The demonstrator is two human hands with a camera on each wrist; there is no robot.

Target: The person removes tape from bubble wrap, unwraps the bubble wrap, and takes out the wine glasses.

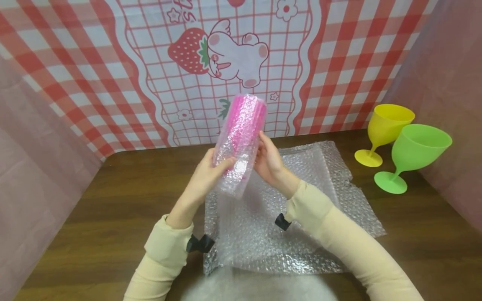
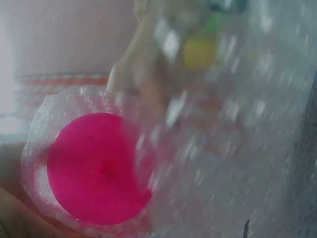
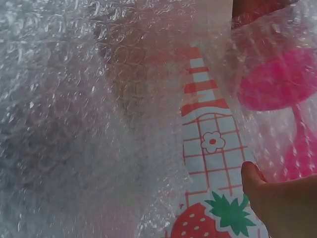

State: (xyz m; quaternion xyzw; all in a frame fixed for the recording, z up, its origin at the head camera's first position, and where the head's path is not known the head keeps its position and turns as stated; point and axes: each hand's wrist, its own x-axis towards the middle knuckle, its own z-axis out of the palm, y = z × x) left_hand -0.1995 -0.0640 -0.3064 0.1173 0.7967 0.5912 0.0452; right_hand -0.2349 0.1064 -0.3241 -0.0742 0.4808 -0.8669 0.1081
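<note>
A pink goblet (image 1: 246, 115) is rolled inside bubble wrap (image 1: 239, 184) and held tilted above the table by both hands. My left hand (image 1: 201, 175) grips the lower left side, thumb across the front. My right hand (image 1: 269, 161) holds the right side; some of its fingers are hidden behind the roll. In the left wrist view the goblet's round pink base (image 2: 99, 168) shows at the wrap's end. Through the clear wrap, the right wrist view shows the base (image 3: 277, 82) and stem, with a thumb (image 3: 252, 173) close by.
Bubble wrap sheets (image 1: 278, 238) lie spread over the brown table (image 1: 98, 234) below the hands. A yellow goblet (image 1: 388, 121) and a green goblet (image 1: 418, 146) stand upright on the right. Behind hangs a red-and-white checked cloth (image 1: 150, 75). Something whitish (image 1: 256, 288) is at the near edge.
</note>
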